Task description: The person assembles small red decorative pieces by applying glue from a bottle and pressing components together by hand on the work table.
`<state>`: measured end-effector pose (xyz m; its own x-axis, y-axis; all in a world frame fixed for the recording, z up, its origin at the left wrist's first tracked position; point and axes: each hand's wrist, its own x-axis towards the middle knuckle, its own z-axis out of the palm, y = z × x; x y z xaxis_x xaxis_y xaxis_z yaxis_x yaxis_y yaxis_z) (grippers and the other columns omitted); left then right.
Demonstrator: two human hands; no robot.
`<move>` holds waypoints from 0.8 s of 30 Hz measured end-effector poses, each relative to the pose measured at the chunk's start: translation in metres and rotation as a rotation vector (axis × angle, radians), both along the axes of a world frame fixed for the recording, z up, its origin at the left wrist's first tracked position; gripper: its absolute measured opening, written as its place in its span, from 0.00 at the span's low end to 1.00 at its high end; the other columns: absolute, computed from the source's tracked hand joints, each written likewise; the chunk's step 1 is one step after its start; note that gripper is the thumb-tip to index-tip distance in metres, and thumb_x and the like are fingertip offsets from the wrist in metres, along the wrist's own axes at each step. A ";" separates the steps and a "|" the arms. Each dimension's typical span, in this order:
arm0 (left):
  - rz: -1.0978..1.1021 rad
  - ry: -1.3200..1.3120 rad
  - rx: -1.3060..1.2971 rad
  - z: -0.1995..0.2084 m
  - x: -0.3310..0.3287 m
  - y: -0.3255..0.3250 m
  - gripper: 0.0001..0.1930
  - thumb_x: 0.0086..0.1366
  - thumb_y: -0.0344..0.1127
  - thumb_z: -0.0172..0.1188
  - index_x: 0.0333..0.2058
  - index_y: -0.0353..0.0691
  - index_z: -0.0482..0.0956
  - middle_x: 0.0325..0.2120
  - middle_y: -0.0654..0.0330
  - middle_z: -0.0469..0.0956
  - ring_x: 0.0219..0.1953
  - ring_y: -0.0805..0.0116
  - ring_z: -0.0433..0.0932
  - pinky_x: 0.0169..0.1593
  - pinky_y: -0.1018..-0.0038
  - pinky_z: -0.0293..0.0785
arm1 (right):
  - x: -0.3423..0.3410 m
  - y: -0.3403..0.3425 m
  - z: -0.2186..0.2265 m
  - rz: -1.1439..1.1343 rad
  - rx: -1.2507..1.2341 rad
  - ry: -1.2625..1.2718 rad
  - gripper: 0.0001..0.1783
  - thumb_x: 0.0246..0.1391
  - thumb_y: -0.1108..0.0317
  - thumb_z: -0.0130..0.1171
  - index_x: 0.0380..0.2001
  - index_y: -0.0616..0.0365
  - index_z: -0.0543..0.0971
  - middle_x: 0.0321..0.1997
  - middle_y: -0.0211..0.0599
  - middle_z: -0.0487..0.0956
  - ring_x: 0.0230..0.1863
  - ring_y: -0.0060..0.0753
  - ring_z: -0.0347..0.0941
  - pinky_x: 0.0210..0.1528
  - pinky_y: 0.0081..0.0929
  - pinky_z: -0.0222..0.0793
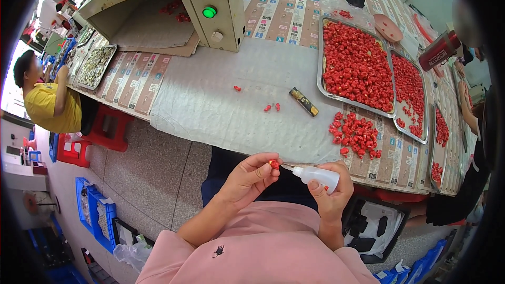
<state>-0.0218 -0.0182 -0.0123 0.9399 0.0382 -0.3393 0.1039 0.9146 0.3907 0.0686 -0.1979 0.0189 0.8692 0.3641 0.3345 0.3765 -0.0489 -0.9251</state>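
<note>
Between the thumb and fingers of my left hand (251,178) is a small red piece (274,164) with a gold-coloured spot; its exact kind is too small to tell. My right hand (334,189) is wrapped round a white squeeze bottle (319,176), tilted so its thin nozzle points left at the red piece. Whether the tip touches the piece I cannot tell. Both hands are at the table's front edge. Beyond them, a loose pile of red pieces (357,135) lies on the table, and a few single red pieces (268,108) lie on a white sheet (226,84).
A metal tray (319,58) heaped with red pieces stands right, a second filled tray (425,121) beside it. A dark patterned cylinder (303,102) lies on the sheet. A beige machine (226,0) with red and green buttons stands at back left. Another person (47,100) sits far left.
</note>
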 end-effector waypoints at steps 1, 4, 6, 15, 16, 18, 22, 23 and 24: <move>0.000 -0.003 -0.002 0.000 0.000 0.000 0.15 0.63 0.29 0.55 0.48 0.35 0.72 0.41 0.59 0.76 0.39 0.75 0.77 0.46 0.78 0.76 | 0.000 0.000 0.000 -0.005 0.001 0.002 0.21 0.42 0.60 0.70 0.33 0.64 0.75 0.27 0.35 0.72 0.26 0.25 0.67 0.28 0.20 0.61; 0.000 0.009 -0.019 0.001 0.000 -0.001 0.15 0.63 0.29 0.55 0.48 0.35 0.72 0.39 0.59 0.76 0.39 0.74 0.77 0.46 0.79 0.76 | 0.000 -0.001 -0.002 -0.006 0.003 0.004 0.21 0.42 0.60 0.70 0.33 0.64 0.75 0.27 0.35 0.72 0.27 0.25 0.67 0.28 0.20 0.61; -0.007 0.011 -0.020 0.000 0.000 -0.001 0.15 0.63 0.29 0.55 0.48 0.35 0.72 0.39 0.59 0.77 0.38 0.74 0.77 0.46 0.78 0.76 | 0.000 0.000 -0.002 -0.007 0.002 0.001 0.21 0.42 0.60 0.70 0.33 0.63 0.75 0.27 0.35 0.71 0.27 0.25 0.67 0.28 0.20 0.61; -0.020 0.012 -0.022 0.000 0.001 -0.001 0.14 0.64 0.30 0.54 0.48 0.35 0.72 0.38 0.60 0.77 0.37 0.75 0.77 0.45 0.79 0.76 | 0.001 -0.001 -0.001 -0.002 0.008 0.010 0.21 0.42 0.60 0.69 0.33 0.64 0.75 0.26 0.35 0.71 0.26 0.25 0.66 0.28 0.20 0.61; -0.018 0.010 -0.021 0.000 0.001 -0.001 0.14 0.64 0.30 0.53 0.48 0.35 0.72 0.38 0.60 0.77 0.37 0.75 0.77 0.44 0.79 0.76 | 0.001 -0.001 -0.001 0.000 0.008 -0.003 0.20 0.42 0.61 0.69 0.33 0.64 0.75 0.26 0.35 0.71 0.26 0.25 0.66 0.28 0.20 0.60; -0.019 0.013 -0.018 0.001 0.001 0.000 0.14 0.64 0.30 0.53 0.48 0.36 0.72 0.38 0.59 0.77 0.37 0.75 0.77 0.44 0.79 0.76 | 0.002 -0.002 -0.001 0.000 0.005 -0.006 0.20 0.42 0.61 0.69 0.33 0.64 0.75 0.26 0.35 0.71 0.26 0.25 0.66 0.28 0.20 0.60; -0.019 0.016 -0.021 0.001 0.001 0.000 0.14 0.64 0.31 0.53 0.48 0.36 0.72 0.39 0.59 0.76 0.37 0.75 0.77 0.44 0.79 0.76 | 0.002 -0.002 -0.001 0.010 0.001 0.012 0.20 0.42 0.61 0.69 0.33 0.64 0.75 0.26 0.34 0.71 0.26 0.24 0.66 0.28 0.19 0.60; -0.020 0.016 -0.021 0.002 0.001 0.000 0.14 0.64 0.31 0.53 0.48 0.36 0.72 0.39 0.59 0.76 0.37 0.75 0.77 0.44 0.79 0.76 | 0.002 -0.002 -0.001 0.009 0.001 0.012 0.20 0.42 0.61 0.69 0.33 0.64 0.75 0.26 0.34 0.71 0.26 0.24 0.66 0.28 0.19 0.60; -0.024 0.014 -0.024 0.003 0.001 0.000 0.14 0.64 0.31 0.53 0.48 0.36 0.72 0.38 0.60 0.76 0.36 0.75 0.77 0.44 0.79 0.76 | 0.002 -0.001 0.000 0.008 0.003 0.012 0.20 0.42 0.62 0.69 0.33 0.64 0.75 0.26 0.34 0.71 0.26 0.24 0.66 0.27 0.19 0.60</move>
<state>-0.0207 -0.0182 -0.0089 0.9354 0.0076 -0.3535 0.1312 0.9209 0.3671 0.0709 -0.1993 0.0188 0.8702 0.3703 0.3251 0.3658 -0.0435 -0.9297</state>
